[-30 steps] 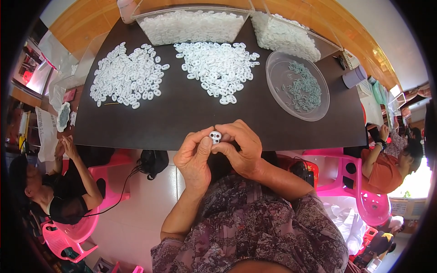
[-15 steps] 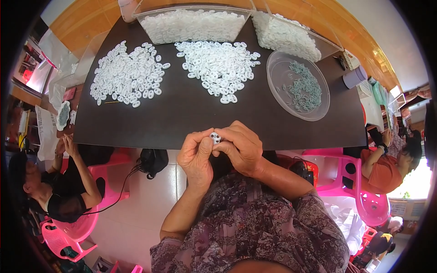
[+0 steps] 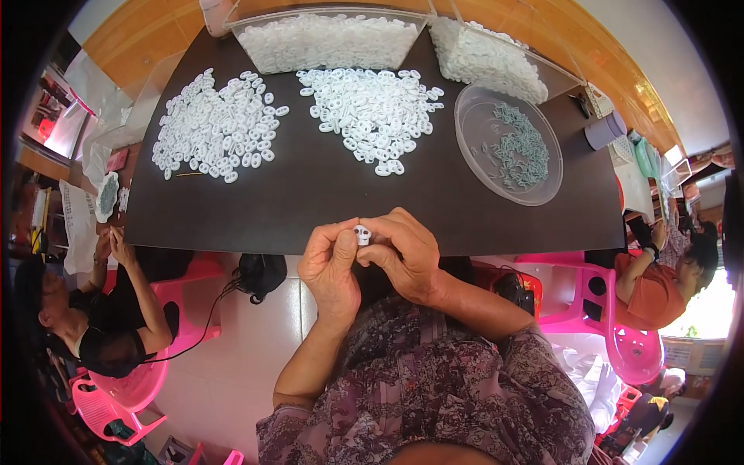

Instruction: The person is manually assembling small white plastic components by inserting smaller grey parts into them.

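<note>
A small white plastic piece with dark holes point(image 3: 362, 235) is held at the table's near edge, between the fingertips of both hands. My left hand point(image 3: 332, 271) pinches it between thumb and forefinger on its left side. My right hand point(image 3: 407, 252) is closed at its right side, the forefinger against its upper edge and the thumb lower down. Past the hands, two heaps of white oval pieces with holes lie on the dark table, a left heap point(image 3: 221, 128) and a middle heap point(image 3: 372, 112). To the right, small grey-green parts point(image 3: 521, 151) lie in a round clear tray point(image 3: 474, 167).
Two clear bins full of white pieces, a left bin point(image 3: 325, 45) and a right bin point(image 3: 488, 62), stand along the far edge. A grey-purple cylinder point(image 3: 604, 132) is at the right. People sit at both sides on pink plastic chairs point(image 3: 186, 298).
Both hands have shifted slightly left with the white piece. The piece has turned, and the right thumb has moved down from its face.
</note>
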